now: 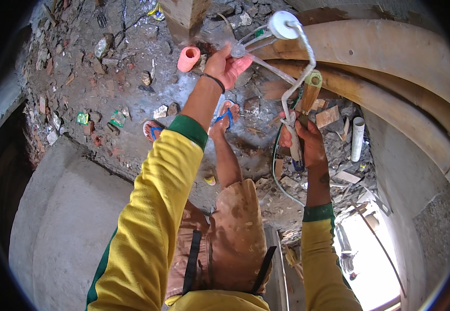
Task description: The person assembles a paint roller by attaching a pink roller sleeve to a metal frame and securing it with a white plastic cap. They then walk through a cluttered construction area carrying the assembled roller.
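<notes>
In my right hand are the handle of a paint roller frame and a wooden-handled tool with a pale green end that has a hole in it. The frame's bent white rod leads up to a white end cap and several thin cage wires. My left hand is closed at the other end of the cage, thumb and fingers round a blurred grey piece. A pink roller sleeve lies on the ground just left of that hand, apart from it. The tool's blade end is hidden by my right hand.
Rubble and stones cover the ground. A wooden post stands ahead. Curved brown boards line the right side, near a white pipe piece. A concrete block is at left, a bright opening lower right.
</notes>
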Available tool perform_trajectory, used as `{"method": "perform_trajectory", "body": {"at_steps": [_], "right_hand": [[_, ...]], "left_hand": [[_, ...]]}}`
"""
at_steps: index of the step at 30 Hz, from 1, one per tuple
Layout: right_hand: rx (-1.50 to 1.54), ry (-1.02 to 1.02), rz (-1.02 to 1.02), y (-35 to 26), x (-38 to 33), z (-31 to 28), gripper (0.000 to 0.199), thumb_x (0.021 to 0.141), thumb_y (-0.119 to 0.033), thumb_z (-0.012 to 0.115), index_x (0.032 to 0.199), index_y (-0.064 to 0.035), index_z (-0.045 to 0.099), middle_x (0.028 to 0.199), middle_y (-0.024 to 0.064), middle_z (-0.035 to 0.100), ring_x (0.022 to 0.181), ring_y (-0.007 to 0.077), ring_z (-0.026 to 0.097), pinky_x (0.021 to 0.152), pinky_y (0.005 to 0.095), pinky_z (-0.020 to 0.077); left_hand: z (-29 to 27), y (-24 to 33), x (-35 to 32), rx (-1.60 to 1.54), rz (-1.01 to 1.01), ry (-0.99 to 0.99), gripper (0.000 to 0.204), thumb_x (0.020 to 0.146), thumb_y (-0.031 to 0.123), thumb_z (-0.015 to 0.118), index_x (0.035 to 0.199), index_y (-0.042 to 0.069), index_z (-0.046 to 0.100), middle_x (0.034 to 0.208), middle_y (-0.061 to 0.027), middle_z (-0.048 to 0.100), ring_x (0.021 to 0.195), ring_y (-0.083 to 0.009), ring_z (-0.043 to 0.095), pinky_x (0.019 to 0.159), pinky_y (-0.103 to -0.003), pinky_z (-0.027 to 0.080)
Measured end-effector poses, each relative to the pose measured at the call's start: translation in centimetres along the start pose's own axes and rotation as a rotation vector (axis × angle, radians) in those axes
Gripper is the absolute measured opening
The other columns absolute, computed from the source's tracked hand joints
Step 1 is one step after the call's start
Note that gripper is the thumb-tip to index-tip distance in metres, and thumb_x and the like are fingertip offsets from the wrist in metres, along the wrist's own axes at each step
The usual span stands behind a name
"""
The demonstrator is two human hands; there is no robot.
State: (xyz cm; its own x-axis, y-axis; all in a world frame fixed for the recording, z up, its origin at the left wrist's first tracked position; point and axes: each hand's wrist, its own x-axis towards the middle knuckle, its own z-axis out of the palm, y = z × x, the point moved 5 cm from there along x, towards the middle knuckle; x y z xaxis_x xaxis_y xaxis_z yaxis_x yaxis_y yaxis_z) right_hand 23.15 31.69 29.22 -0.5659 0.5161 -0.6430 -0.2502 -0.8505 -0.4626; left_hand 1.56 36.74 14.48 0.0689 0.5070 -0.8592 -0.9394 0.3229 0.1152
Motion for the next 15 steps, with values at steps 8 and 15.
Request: {"method": "perform_trajectory", "body": {"at_steps": [8,15], "right_hand": [[-0.198,0.176,0.023,0.1,1.2,0.4,0.039,0.098,-0.026,0.052,0.127,-0.0008,0.051,0.083,0.006,0.058,0.07,0.0128,0.054,0.065,0.0257,0.0431],[-0.337,0.177,0.065,0.2,3.6,0.6,0.035,0.097,-0.022,0.055,0.124,-0.0013,0.055,0.09,0.005,0.066,0.073,0.0086,0.058,0.066,0.0226,0.0481]], "left_hand": [[-0.4,0.2,-0.7,0.402,0.186,0.372,0.021,0.09,0.015,0.054,0.108,0.003,0.055,0.091,-0.0054,0.06,0.081,-0.015,0.059,0.066,-0.029,0.053],[-0.1,-4.0,-10.4,0.649,0.346,-0.009,0.024,0.094,0.016,0.053,0.11,-0.001,0.059,0.096,-0.0076,0.066,0.081,-0.0132,0.062,0.078,-0.029,0.053]]}}
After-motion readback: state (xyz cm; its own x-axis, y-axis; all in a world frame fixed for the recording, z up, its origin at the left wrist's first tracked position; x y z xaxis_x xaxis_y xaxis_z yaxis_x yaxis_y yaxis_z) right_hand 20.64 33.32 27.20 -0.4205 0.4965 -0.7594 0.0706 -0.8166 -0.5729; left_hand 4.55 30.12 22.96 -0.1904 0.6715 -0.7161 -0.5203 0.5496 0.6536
